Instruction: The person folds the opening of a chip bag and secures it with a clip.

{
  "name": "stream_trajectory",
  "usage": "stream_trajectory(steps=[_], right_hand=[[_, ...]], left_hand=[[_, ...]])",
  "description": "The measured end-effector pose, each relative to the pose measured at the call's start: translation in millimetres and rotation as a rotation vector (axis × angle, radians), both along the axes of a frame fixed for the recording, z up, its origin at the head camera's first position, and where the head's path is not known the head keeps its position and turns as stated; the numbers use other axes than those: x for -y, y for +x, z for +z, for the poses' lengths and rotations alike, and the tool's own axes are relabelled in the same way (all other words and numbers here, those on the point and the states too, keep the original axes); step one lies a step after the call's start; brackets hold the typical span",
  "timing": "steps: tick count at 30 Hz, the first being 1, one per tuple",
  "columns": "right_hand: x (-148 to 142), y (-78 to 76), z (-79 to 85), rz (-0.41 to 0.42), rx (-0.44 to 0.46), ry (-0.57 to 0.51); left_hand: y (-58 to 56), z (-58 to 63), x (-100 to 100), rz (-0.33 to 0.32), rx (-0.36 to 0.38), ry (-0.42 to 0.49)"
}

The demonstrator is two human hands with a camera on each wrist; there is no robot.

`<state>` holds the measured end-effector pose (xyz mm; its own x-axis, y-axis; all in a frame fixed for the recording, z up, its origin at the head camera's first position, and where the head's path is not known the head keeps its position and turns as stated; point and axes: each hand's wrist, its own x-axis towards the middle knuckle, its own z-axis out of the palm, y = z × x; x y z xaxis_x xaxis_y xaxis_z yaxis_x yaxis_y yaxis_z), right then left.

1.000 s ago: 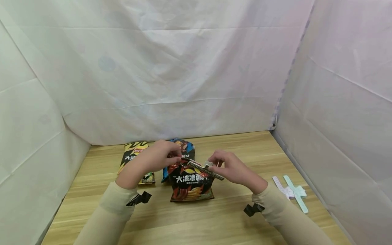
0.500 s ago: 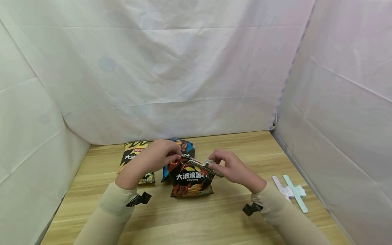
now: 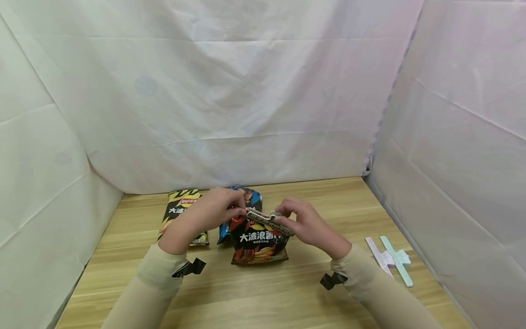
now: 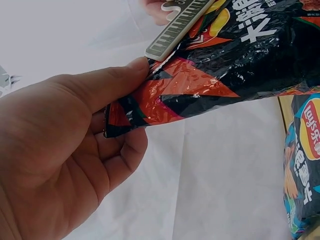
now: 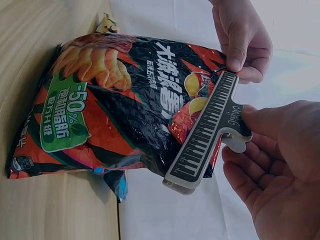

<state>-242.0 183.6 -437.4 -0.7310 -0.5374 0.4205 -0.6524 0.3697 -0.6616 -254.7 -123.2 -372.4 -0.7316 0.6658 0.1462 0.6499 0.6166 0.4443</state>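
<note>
A black and red chip bag (image 3: 260, 252) stands at the middle of the table in the head view. My left hand (image 3: 213, 209) pinches its top left corner between thumb and curled fingers; the left wrist view shows the pinched corner (image 4: 125, 117) closely. Across the top edge of the bag lies a long bag clip (image 5: 204, 131) with a piano-key pattern. The thumb and fingers of my right hand (image 3: 306, 224) hold the clip's handle. One end of the clip reaches the left thumb. Whether the clip's jaws press fully together cannot be made out.
A blue chip bag (image 3: 249, 196) lies behind the black and red one, and a yellow and black bag (image 3: 176, 211) is to its left, partly behind the left arm. On the right side of the table lie a pale lilac clip (image 3: 380, 256) and a mint clip (image 3: 402, 264).
The clip and my right hand have shifted left along the bag's top, bringing the clip's end up to my left fingers. The bag's bottom has risen slightly in the view.
</note>
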Motion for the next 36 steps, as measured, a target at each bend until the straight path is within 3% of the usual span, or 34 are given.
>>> stream_trajectory(steps=[16, 25, 36], right_hand=[[5.6, -2.1, 2.2, 0.001, -0.003, -0.009], [4.2, -6.1, -1.2, 0.008, 0.061, -0.024], [3.4, -7.9, -5.8, 0.0, 0.065, -0.021]], left_hand=[[-2.0, -0.9, 0.1, -0.01, -0.003, 0.042], [-2.8, -2.3, 0.4, -0.01, 0.026, 0.081], [-3.2, -7.5, 5.4, -0.018, 0.003, 0.104]])
